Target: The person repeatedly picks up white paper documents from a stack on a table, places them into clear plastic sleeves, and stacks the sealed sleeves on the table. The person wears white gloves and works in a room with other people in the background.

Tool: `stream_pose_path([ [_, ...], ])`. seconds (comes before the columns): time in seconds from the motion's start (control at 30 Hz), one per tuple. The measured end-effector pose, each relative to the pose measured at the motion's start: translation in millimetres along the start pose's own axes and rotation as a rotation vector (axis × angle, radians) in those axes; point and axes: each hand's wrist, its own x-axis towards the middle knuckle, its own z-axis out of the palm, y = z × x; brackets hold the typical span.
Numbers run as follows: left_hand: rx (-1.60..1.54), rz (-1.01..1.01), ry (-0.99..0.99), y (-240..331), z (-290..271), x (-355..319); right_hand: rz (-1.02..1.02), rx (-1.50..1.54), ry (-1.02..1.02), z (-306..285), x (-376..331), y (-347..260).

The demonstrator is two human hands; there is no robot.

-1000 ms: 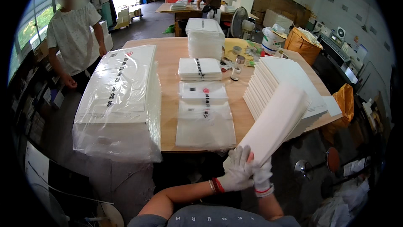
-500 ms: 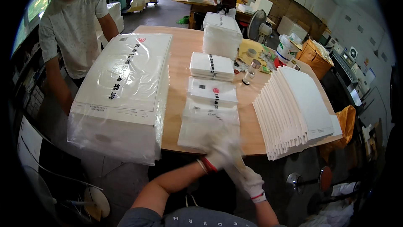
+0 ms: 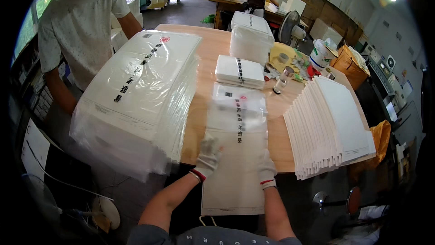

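A long clear plastic bag (image 3: 233, 168) with pale sheets inside and black print across it lies lengthwise before me, its near end past the table's front edge. My left hand (image 3: 208, 156), in a white glove with a red cuff, grips the bag's left side. At the right side, my right hand (image 3: 267, 170), gloved alike, holds the opposite edge; its fingertips are partly hidden. Beyond the bag's far end sits a low pile of folded white packets (image 3: 240, 70). To the left rises a thick stack of large filled plastic bags (image 3: 140, 77).
On the right of the wooden table (image 3: 199, 118) leans a fanned stack of white sheets (image 3: 317, 129). Farther back stand a tall bagged stack (image 3: 251, 36), a glass jar (image 3: 281, 84), a fan (image 3: 289, 27) and a white bucket (image 3: 321, 54). A person (image 3: 81, 32) stands at the left.
My hands, close together and blurred before, are now apart along the bag's two sides. The bag now stretches out toward me. The whole view has shifted slightly.
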Motion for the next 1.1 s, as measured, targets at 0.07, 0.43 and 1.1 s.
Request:
stream_pose_path([
  [0.07, -0.414, -0.556, -0.205, -8.7, -12.9, 0.1, -0.059, 0.048, 0.050, 0.1, -5.0, 4.4],
  [0.43, -0.646, -0.674, -0.155, 29.2, -86.8, -91.1, -0.153, 0.191, -0.336, -51.3, -127.4, 16.3],
  [1.1, -1.245, -0.760, -0.365, 91.3, -216.0, -168.1, -0.230, 0.802, -0.527, -129.5, -278.7, 73.0],
])
